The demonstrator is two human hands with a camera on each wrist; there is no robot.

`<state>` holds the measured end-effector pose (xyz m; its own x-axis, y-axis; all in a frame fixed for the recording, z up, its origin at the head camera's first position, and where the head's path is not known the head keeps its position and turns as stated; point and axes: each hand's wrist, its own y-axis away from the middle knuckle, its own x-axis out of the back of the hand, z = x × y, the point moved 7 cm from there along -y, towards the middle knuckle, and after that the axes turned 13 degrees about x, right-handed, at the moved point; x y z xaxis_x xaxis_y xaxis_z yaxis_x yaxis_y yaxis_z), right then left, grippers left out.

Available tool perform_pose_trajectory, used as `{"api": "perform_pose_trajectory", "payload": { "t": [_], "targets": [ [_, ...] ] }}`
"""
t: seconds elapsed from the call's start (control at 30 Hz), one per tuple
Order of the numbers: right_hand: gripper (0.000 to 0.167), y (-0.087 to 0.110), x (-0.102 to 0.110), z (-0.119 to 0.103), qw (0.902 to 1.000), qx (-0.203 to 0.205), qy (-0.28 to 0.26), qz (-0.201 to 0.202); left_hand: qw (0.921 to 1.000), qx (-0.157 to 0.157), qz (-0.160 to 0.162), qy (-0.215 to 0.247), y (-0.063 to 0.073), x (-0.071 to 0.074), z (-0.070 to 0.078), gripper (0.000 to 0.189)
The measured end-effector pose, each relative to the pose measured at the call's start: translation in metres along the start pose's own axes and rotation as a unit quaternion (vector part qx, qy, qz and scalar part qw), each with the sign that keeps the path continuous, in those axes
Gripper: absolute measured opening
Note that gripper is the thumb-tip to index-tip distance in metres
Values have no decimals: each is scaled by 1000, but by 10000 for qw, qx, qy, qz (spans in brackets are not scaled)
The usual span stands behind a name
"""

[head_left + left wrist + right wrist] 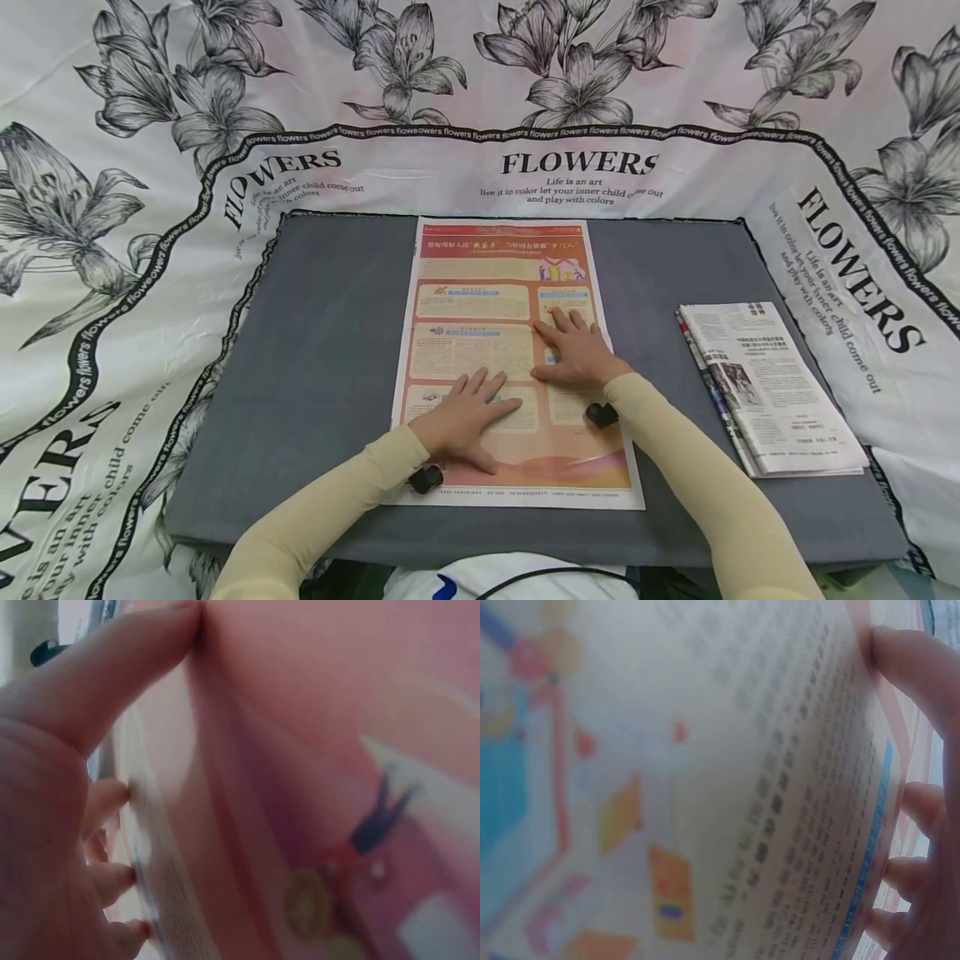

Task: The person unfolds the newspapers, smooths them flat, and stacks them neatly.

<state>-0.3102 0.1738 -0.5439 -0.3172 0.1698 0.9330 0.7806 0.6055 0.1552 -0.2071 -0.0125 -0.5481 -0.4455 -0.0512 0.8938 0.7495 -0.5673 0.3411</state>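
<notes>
A sheet of newspaper (pixel 472 350), printed in orange and red with pale text boxes, lies flat and upright to me on the grey table top. My left hand (pixel 467 421) rests on its lower left part, fingers spread and fairly straight. Higher up, on its right side, my right hand (pixel 577 350) touches the page with fingers spread. In the left wrist view the thumb (pixel 112 667) and fingertips meet the printed paper (pixel 300 750). The right wrist view has the right hand's fingers (pixel 915 877) against the printed page (pixel 705 750), which is blurred close up.
A folded stack of newspapers (pixel 772 392) lies at the right of the grey table top (pixel 330 333). White cloth with black flower prints and lettering (pixel 420 175) surrounds the table top. A black wrist camera (pixel 426 478) sits by the left wrist, another (pixel 602 415) by the right.
</notes>
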Motion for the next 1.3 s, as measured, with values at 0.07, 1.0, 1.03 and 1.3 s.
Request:
{"api": "perform_pose_trajectory", "payload": {
  "t": [0.07,1.0,1.03,1.3],
  "targets": [
    [93,0,0,-1,10000,17,-39,8,10000,-4,6,-38,2,-2,3,107],
    [74,-18,2,-90,9871,1427,183,699,9958,188,547,704,19,24,-38,79],
    [73,-19,0,-100,9871,1473,161,604,9938,302,687,816,23,29,-50,76],
    [89,-10,-42,-177,9825,1775,-238,-512,9575,2159,1580,1081,51,48,-151,72]
  ]
}}
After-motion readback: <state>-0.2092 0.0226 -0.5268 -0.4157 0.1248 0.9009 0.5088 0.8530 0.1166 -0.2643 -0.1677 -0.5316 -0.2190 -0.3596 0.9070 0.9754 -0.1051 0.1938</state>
